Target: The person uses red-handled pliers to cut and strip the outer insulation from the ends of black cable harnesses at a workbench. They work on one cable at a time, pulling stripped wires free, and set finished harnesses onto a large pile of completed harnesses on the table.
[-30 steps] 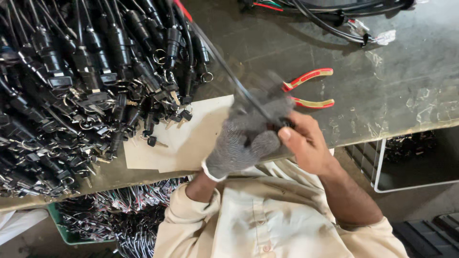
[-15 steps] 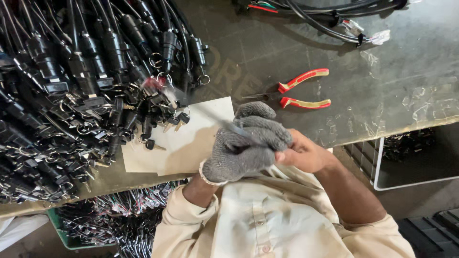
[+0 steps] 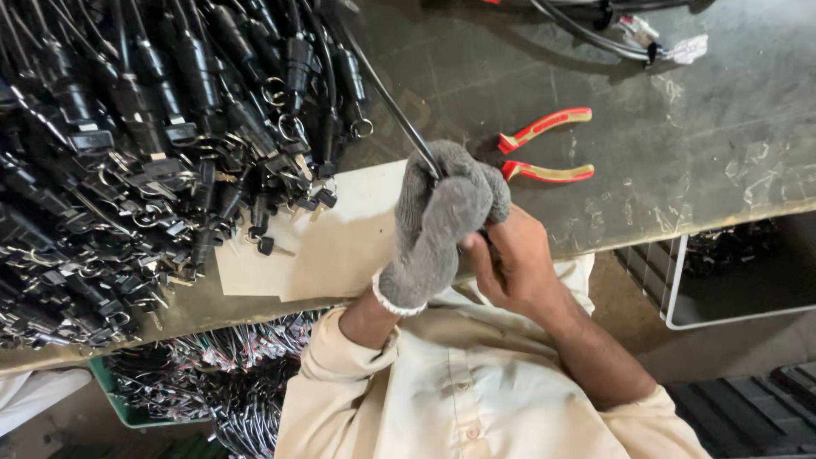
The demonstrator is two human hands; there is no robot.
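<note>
My left hand [image 3: 438, 225], in a grey knitted glove, is closed around a black cable [image 3: 393, 104] that runs up and to the left toward the pile. My bare right hand [image 3: 510, 259] sits just behind the glove, its fingers curled against the same cable's near end, which the glove hides. Both hands hover over the near edge of the workbench, above a pale sheet of card [image 3: 340, 246]. Red-handled pliers [image 3: 544, 149] lie on the bench just right of the glove, untouched.
A big heap of black cable assemblies with connectors and metal rings [image 3: 144, 144] covers the left of the grey bench [image 3: 697, 144]. More cables [image 3: 612, 25] lie at the far edge. A green crate of wires [image 3: 170, 382] sits below, a white-framed bin [image 3: 731, 272] at right.
Both hands have moved slightly left and away from the pliers. The gloved hand now stands more upright on the cable, which points steeply up-left.
</note>
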